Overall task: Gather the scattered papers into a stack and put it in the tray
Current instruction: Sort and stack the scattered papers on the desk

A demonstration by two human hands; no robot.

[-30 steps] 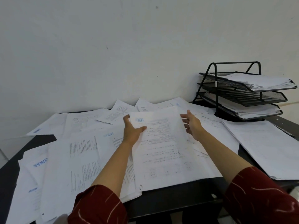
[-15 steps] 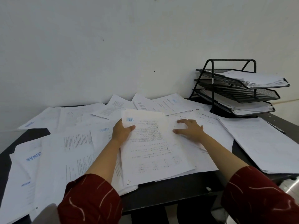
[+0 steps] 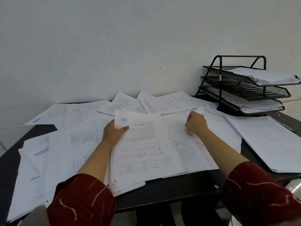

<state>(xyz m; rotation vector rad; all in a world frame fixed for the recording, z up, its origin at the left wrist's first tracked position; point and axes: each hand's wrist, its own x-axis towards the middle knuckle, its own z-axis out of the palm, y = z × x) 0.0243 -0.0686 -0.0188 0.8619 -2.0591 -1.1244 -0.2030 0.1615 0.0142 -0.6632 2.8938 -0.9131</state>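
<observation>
A person in dark red patterned sleeves (image 3: 84,203) reaches over a dark worktop (image 3: 171,188) strewn with white printed sheets. The left hand (image 3: 113,133) grips the upper left edge of a thick bundle of white printed papers (image 3: 143,152), thumb lying on top beside a small blue logo and the other fingers hidden beneath. The bundle rests on the worktop in the middle, its near edge close to the front rim. The right hand (image 3: 196,123) has its fingers curled tight around the edge of a loose white sheet (image 3: 211,115) lying just right of the bundle, lifting that edge slightly. More scattered white papers (image 3: 53,144) cover the left half of the worktop, others fan out along the grey wall (image 3: 130,46) at the back, and a separate white pile (image 3: 267,141) lies at the right edge. At the back right corner stands a black three-tier wire mesh tray (image 3: 254,90); its top and bottom tiers hold paper stacks, well apart from both hands.
</observation>
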